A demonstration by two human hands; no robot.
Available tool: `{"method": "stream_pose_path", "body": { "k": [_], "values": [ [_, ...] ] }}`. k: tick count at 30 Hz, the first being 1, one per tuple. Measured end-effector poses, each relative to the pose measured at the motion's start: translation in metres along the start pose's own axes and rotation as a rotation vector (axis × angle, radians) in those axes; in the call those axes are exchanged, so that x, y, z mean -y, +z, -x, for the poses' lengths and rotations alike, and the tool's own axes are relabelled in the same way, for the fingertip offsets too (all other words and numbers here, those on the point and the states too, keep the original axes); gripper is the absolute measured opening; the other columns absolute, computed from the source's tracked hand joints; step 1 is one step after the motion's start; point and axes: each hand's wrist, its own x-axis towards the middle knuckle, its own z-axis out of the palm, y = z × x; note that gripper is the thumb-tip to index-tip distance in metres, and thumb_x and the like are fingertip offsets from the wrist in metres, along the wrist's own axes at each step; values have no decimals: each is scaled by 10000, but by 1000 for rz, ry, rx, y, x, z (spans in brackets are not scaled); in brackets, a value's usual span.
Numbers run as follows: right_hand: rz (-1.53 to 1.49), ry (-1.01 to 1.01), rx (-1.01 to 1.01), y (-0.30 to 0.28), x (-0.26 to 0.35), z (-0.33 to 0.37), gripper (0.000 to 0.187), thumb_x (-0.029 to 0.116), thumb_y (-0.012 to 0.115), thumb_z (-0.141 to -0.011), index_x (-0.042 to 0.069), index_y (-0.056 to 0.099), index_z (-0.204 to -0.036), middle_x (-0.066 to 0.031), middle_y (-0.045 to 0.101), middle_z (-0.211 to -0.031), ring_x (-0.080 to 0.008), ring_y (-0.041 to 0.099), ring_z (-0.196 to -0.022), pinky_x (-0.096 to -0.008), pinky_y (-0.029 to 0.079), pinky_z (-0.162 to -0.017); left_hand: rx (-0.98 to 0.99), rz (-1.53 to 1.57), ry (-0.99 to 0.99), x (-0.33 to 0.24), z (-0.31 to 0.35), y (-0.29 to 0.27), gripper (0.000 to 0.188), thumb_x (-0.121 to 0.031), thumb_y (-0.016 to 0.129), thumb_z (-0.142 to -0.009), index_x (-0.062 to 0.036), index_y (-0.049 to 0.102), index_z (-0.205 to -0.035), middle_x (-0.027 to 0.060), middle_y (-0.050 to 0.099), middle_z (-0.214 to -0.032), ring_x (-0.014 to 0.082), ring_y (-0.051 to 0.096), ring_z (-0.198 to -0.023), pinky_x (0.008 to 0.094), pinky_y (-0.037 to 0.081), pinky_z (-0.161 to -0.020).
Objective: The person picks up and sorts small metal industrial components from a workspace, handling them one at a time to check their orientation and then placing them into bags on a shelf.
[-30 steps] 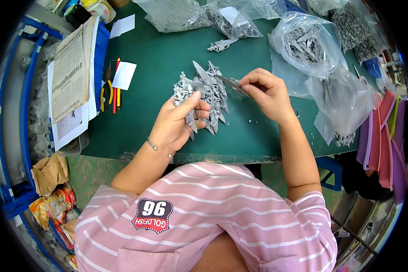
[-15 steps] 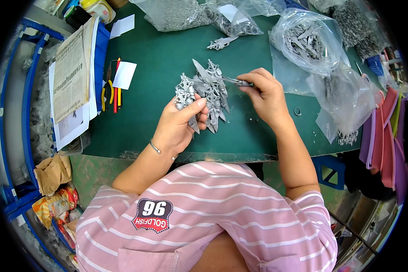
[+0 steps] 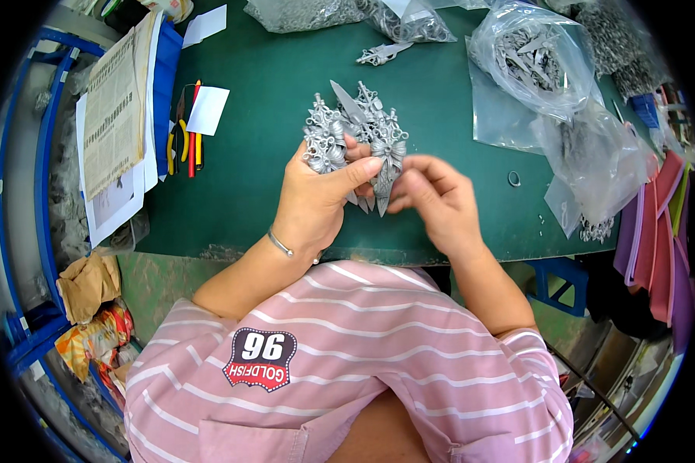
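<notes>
Two hands work at a bunch of gray pointy pieces (image 3: 359,119) over the green table (image 3: 440,100).
The bunch is near the middle of the table, too jumbled to count. The left hand (image 3: 320,189) is half closed around some pieces, its thumb against one. The right hand (image 3: 438,204) is loosely curled by that piece's pointy end; I cannot tell if it grips anything. Farther out are one lone gray piece (image 3: 384,53), one small ring (image 3: 514,179), two loose white cards (image 3: 208,110) and a clear bag (image 3: 529,109) with gray pieces inside.
</notes>
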Motion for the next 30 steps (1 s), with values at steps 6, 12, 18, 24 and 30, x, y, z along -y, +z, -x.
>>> {"method": "stream_pose_path", "body": {
  "k": [6,12,18,24,30],
  "values": [
    [-27,158,65,5,4,3,144,77,640,-838,-22,542,-798,-75,614,-736,-105,620,-676,-211,528,-556,-12,-38,-64,1,1,-4,292,-36,683,-770,-49,499,-996,85,601,-890,190,606,-788,295,503,-637],
    [109,21,69,3,-3,5,112,45,637,-831,-32,556,-837,-65,626,-769,-111,617,-694,-231,529,-602,4,-23,-36,1,2,-5,309,-29,690,-761,-45,497,-1002,87,603,-895,189,608,-795,292,510,-643],
    [663,-493,-43,0,-10,-1,157,-64,644,-733,7,614,-869,-97,634,-779,-202,622,-683,-279,487,-597,102,-53,29,-2,5,-4,304,30,680,-755,-23,487,-983,143,646,-910,167,622,-767,276,524,-670],
    [741,-664,-71,-3,-3,-2,240,-134,590,-680,27,625,-855,-109,627,-780,-243,613,-690,-300,479,-590,171,-94,95,-2,11,1,307,72,678,-739,-21,488,-962,170,647,-907,166,626,-789,266,512,-694],
    [787,-778,-71,-6,-1,-6,246,-135,607,-657,25,624,-843,-100,620,-763,-242,603,-670,-307,478,-575,195,-145,174,4,10,-2,286,25,673,-768,-24,497,-988,157,641,-946,171,618,-848,266,506,-711]
  ]
}}
